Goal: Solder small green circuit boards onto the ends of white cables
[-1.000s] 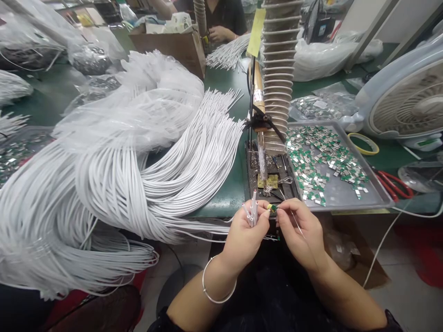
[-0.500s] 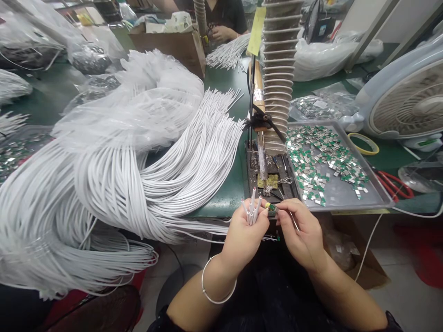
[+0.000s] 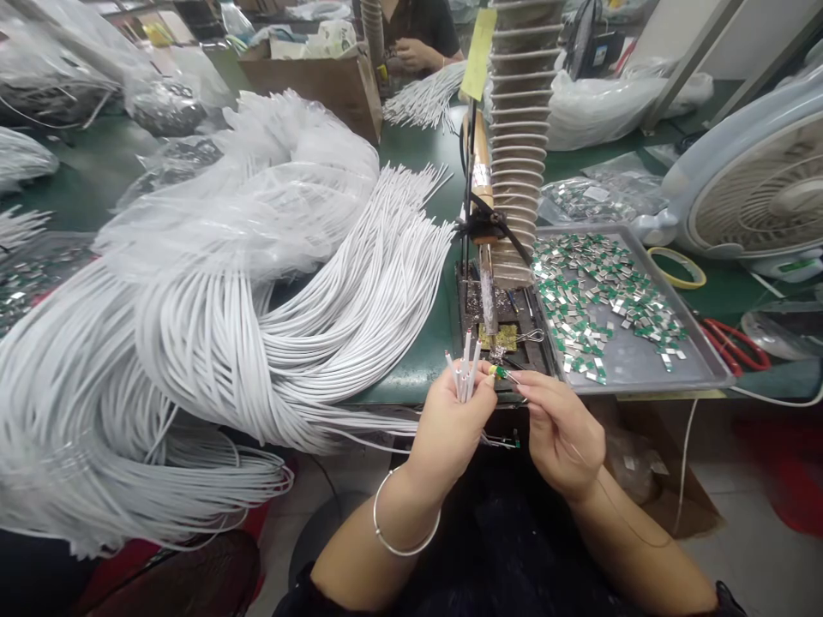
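Observation:
My left hand [image 3: 450, 424] is closed round several white cable ends [image 3: 464, 370] that stick up from the fist, just in front of the table edge. A small green connector board [image 3: 500, 372] sits between my left thumb and the fingertips of my right hand [image 3: 558, 424], which pinch it along with a thin wire. Both hands hover close to the soldering stand [image 3: 498, 330], where a mounted soldering iron [image 3: 487, 296] points down at a yellow pad. A huge bundle of white cables [image 3: 257, 300] lies across the green table to the left.
A grey tray [image 3: 649, 364] of several small green-and-silver parts sits right of the stand. Behind it rise a ribbed hose [image 3: 518, 137], a white fan [image 3: 759, 188], a tape ring [image 3: 676, 267] and red scissors [image 3: 733, 343]. Another person's hands [image 3: 411, 56] work at the far side.
Both hands have risen slightly toward the soldering stand. The cable ends stick further out of my left fist and the small board has moved closer to the iron.

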{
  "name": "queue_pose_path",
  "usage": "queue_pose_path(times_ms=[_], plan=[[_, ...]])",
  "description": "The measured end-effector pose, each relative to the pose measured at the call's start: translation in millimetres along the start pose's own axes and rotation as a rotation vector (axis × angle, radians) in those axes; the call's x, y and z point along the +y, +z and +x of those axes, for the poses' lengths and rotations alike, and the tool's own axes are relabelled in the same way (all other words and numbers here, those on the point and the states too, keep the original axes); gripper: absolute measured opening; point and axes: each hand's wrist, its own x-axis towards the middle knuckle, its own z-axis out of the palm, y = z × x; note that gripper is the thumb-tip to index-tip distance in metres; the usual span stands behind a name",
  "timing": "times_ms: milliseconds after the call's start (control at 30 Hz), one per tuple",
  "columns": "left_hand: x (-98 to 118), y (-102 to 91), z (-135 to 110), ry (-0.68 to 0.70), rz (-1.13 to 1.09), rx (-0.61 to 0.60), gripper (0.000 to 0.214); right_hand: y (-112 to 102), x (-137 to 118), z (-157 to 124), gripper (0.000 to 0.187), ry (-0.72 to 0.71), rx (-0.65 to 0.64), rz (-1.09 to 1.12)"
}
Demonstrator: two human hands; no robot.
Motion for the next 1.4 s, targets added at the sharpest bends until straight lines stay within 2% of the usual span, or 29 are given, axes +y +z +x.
queue_pose_path(times_ms=[200,533,1400], plan=[[2.6,-0.6,2.3,0.025,0.013,0.001,0.009,2.8,1.8,4.9,0.027,0.019,0.004,-0.037],[10.4,0.7,4.9,0.054,0.008,0.021,0.01,6.0,2.5,12.8,0.029,-0.001,0.006,-0.073],[13.3,-1.1,5.5,0.11,0.045,0.035,0.005,8.0,1.5,21.5,0.026,-0.02,0.013,-0.116]])
